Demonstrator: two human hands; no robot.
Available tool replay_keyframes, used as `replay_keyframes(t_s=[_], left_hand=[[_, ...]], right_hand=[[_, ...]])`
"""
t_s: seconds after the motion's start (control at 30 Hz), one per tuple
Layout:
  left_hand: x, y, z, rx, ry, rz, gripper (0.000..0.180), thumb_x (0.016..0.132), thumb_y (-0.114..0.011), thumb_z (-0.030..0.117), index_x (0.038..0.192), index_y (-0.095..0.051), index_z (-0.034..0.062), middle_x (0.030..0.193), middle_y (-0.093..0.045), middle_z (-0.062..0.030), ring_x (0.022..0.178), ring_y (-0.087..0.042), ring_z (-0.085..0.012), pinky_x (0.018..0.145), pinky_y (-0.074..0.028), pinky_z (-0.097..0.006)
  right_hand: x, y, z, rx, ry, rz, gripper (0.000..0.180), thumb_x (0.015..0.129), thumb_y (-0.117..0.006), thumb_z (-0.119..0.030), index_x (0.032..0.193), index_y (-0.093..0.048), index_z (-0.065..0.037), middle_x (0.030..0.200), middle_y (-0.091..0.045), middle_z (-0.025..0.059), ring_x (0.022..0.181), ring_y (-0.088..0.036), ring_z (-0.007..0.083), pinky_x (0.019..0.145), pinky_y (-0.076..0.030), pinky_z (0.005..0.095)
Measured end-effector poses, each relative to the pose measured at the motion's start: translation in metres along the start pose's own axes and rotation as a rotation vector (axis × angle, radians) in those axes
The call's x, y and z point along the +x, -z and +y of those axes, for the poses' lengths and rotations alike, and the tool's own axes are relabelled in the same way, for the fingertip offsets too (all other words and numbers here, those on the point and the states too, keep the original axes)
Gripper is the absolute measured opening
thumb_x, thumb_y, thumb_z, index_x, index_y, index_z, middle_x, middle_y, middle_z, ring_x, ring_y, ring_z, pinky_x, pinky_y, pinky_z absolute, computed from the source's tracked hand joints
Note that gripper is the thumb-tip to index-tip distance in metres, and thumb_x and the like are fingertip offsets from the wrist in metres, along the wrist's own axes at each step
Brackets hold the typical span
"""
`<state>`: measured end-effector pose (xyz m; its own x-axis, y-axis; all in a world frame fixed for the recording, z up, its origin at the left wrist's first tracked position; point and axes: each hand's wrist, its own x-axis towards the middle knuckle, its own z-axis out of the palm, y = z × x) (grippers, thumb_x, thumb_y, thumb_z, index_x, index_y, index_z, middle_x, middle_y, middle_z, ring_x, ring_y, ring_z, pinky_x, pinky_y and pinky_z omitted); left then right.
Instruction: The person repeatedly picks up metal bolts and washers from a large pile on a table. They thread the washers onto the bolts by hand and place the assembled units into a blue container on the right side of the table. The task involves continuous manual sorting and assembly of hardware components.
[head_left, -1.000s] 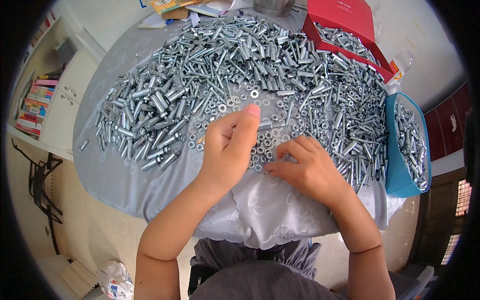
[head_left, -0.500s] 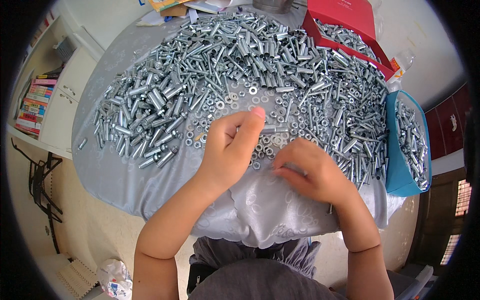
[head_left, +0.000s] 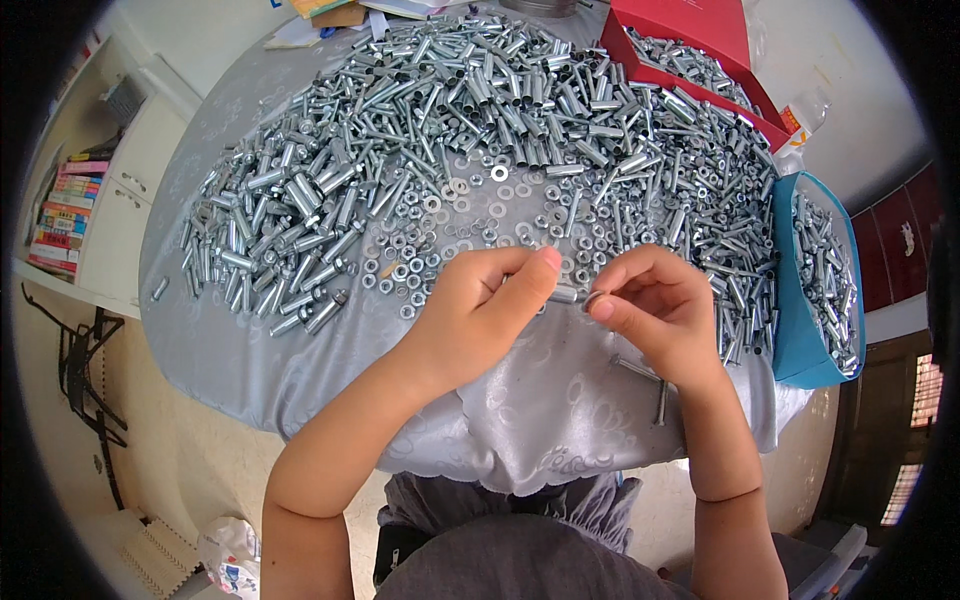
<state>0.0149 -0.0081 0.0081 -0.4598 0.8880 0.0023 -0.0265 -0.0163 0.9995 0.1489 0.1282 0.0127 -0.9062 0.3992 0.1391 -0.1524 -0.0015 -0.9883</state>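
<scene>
My left hand [head_left: 478,308] is closed round a silver anchor bolt [head_left: 566,295], whose end sticks out to the right past the thumb. Thumb and fingers of my right hand [head_left: 662,305] pinch a small washer [head_left: 592,301] at that end; whether it is on the bolt or just touching it, I cannot tell. Beyond both hands lie scattered washers and nuts [head_left: 462,206]. Two loose bolts [head_left: 637,368] rest on the cloth by my right wrist.
Heaps of metal sleeves [head_left: 540,120], anchor bolts [head_left: 290,205] and thin bolts [head_left: 715,230] cover the grey tablecloth [head_left: 240,365]. A red box [head_left: 765,118] and a blue bin [head_left: 793,330], both holding metal parts, stand at right. A plastic bottle [head_left: 808,112] is between them.
My right hand has risen from the table's near side to the bolt's end, now with a washer in its fingers. The left hand has shifted slightly right with the bolt.
</scene>
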Motion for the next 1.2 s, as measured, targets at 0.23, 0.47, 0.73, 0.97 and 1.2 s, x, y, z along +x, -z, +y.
replay_keyframes(t_s=[0.23, 0.47, 0.73, 0.97, 1.2], left_hand=[[0.000, 0.001, -0.001, -0.094, 0.040, -0.075, 0.042, 0.092, -0.046, 0.034, 0.059, -0.045, 0.0076, 0.057, -0.036, 0.0078, 0.054, -0.030, -0.0015, 0.046, -0.024, -0.022], [0.003, 0.004, -0.006, -0.106, 0.010, -0.139, 0.041, 0.092, -0.045, 0.035, 0.060, -0.045, 0.0078, 0.056, -0.035, 0.0079, 0.053, -0.030, -0.0017, 0.045, -0.024, -0.022], [0.002, -0.001, -0.006, 0.044, -0.110, -0.065, 0.040, 0.092, -0.044, 0.034, 0.067, -0.052, 0.0038, 0.052, -0.035, 0.0063, 0.051, -0.030, -0.0019, 0.043, -0.025, -0.024], [0.007, 0.023, 0.008, -0.348, -0.105, 0.208, 0.041, 0.091, -0.047, 0.033, 0.057, -0.043, 0.0091, 0.049, -0.035, 0.0045, 0.045, -0.033, -0.0037, 0.043, -0.026, -0.024], [0.021, 0.062, 0.022, -0.646, -0.047, 0.545, 0.045, 0.087, -0.045, 0.037, 0.053, -0.023, 0.0176, 0.046, -0.022, 0.0047, 0.042, -0.024, -0.0085, 0.044, -0.024, -0.025]], right_hand=[[0.002, 0.003, -0.003, 0.029, -0.051, -0.036, 0.017, 0.074, -0.068, 0.001, 0.088, -0.057, 0.000, 0.085, -0.059, 0.0032, 0.075, -0.055, 0.0088, 0.068, -0.044, 0.0215], [-0.001, 0.006, 0.000, -0.183, 0.117, 0.001, 0.016, 0.071, -0.071, -0.003, 0.083, -0.061, 0.000, 0.080, -0.062, 0.0054, 0.071, -0.057, 0.0106, 0.065, -0.046, 0.0234], [0.000, -0.005, -0.013, -0.702, 0.351, 0.007, 0.016, 0.071, -0.070, -0.004, 0.085, -0.065, 0.000, 0.078, -0.064, 0.0096, 0.063, -0.059, 0.0150, 0.056, -0.047, 0.0240], [0.025, -0.007, -0.039, -0.793, 0.283, -0.038, 0.026, 0.071, -0.069, -0.006, 0.095, -0.063, -0.002, 0.077, -0.061, 0.0063, 0.066, -0.057, 0.0139, 0.061, -0.046, 0.0266], [0.085, -0.018, -0.012, -1.069, 0.380, -0.349, 0.014, 0.074, -0.065, -0.011, 0.088, -0.067, -0.008, 0.077, -0.059, 0.0092, 0.072, -0.057, 0.0266, 0.064, -0.046, 0.0342]])
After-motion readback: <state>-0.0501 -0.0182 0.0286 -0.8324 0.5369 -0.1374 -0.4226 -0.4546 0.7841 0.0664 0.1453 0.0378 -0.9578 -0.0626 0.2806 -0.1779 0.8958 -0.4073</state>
